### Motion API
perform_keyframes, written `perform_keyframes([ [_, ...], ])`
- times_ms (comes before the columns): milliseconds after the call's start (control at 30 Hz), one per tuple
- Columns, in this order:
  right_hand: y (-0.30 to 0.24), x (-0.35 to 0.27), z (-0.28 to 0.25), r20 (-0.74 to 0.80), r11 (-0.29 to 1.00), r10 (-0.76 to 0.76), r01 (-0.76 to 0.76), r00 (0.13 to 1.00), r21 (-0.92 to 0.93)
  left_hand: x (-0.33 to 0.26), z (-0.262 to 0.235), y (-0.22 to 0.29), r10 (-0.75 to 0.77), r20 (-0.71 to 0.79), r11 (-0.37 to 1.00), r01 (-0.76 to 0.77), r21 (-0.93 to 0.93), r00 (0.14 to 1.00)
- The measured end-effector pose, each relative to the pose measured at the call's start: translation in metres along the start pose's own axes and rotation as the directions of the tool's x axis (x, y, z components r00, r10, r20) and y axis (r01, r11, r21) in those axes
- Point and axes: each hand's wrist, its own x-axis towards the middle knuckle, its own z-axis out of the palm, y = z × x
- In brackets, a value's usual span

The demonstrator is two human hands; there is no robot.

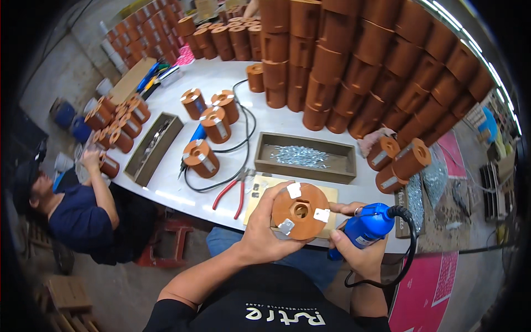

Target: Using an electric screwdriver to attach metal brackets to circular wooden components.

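Across the white table [171,182], a wooden box [310,173] holds a heap of slim silvery fasteners [296,156]; a second box [166,152], farther left, contains metal pieces [154,143] too small to identify. Above the near edge, a reddish-brown cylinder [302,226] shows a central hole and three metal tabs [293,191]. The left hand [261,232] curls around its side; the right hand [363,255] grips a blue power tool [368,224].

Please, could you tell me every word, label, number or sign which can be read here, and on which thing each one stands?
I do not copy wording, but lettering stands here:
Black shirt: large white lettering and a smaller line, upside down in the picture.
Blue power tool: small pale label, too small to read.
Pink sheet: pale printed panel, no readable text.
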Motion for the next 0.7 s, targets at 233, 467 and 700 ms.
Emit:
perform_keyframes([
  [233, 0.012, 0.019, 0.013, 0.077, 0.991, 0.126, -0.128, 0.989, 0.028, -0.009, -0.028, 0.006, 0.153, -0.079, 0.968, -0.133, 0.212, 0.985],
  [467, 0.014, 0.027, 0.031, 0.05, 0.959, 0.275, -0.278, 0.96, 0.058, -0.015, -0.054, 0.004, 0.144, -0.083, 0.953, -0.116, 0.278, 0.986],
  [700, 0.014, 0.018, 0.013, -0.076, 0.979, 0.17, -0.16, 0.983, 0.125, -0.043, -0.188, -0.046, -0.09, -0.774, 0.858, 0.444, 0.26, 0.627],
])
